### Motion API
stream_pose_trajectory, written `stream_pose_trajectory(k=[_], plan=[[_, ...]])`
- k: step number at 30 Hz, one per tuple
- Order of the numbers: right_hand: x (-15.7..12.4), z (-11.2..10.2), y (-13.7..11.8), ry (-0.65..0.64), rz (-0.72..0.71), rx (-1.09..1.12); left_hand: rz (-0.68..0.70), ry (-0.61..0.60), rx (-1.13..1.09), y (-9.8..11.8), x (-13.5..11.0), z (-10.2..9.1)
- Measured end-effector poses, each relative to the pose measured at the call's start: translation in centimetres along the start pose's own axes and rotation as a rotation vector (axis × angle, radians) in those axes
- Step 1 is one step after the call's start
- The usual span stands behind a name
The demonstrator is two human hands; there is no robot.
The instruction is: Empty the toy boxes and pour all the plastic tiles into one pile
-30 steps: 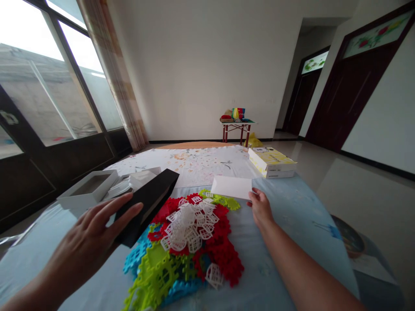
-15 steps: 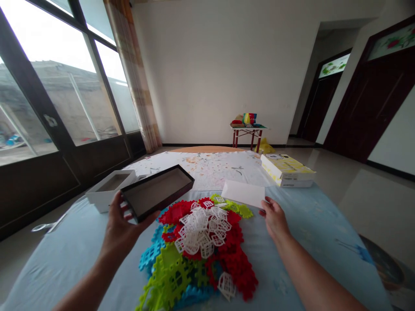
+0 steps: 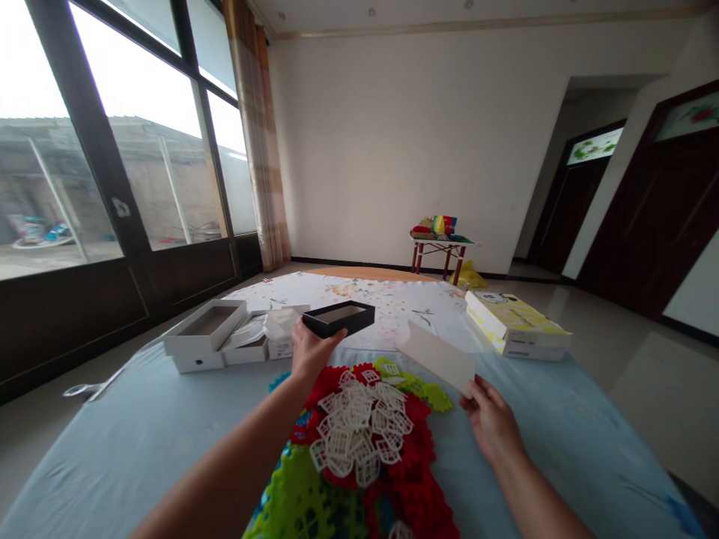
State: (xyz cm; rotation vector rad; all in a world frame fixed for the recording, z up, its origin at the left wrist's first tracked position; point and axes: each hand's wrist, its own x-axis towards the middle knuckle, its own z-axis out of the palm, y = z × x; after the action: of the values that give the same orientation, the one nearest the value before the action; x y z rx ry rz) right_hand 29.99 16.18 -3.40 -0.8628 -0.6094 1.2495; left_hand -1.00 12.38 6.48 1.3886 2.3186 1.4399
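My left hand [image 3: 311, 355] is closed on the near left end of a shallow black box [image 3: 355, 323], raised over the far side of the table with its pale inside showing. At the right, my right hand [image 3: 494, 423] pinches the near corner of a flat white card [image 3: 437, 356], tilted above the cloth. Between and below the hands lies a heap of plastic building pieces: green ones [image 3: 300, 483], red ones [image 3: 419, 457] and several white window-shaped pieces [image 3: 359, 423] on top. My left forearm hides part of the heap's left side.
An open white box [image 3: 198, 362] stands at the left, beside smaller white boxes [image 3: 247, 355] with clear plastic trays. A yellow and white carton [image 3: 517, 329] lies at the right. Blue cloth [image 3: 112, 442] covers the near table. A small side table [image 3: 441, 241] stands by the wall.
My left hand has carried the black box to the right and farther away, turning it and uncovering the smaller white boxes. The white card has tilted in my right hand. The view has tipped upward.
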Motion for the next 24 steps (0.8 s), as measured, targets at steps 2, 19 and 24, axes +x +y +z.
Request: stream_pose_trajectory(k=[2, 19, 24], plan=[[0.3, -0.3, 0.1, 0.006, 0.0, -0.005, -0.039, 0.021, 0.031, 0.6, 1.2, 1.6], [-0.3, 0.6, -0.4, -0.049, -0.004, -0.082, -0.094, -0.235, 0.17, -2.1, 5.0, -1.4], [-0.7, 4.3, -1.0, -0.183, 0.028, -0.085, 0.023, -0.141, 0.041, -5.9, 0.5, -6.9]])
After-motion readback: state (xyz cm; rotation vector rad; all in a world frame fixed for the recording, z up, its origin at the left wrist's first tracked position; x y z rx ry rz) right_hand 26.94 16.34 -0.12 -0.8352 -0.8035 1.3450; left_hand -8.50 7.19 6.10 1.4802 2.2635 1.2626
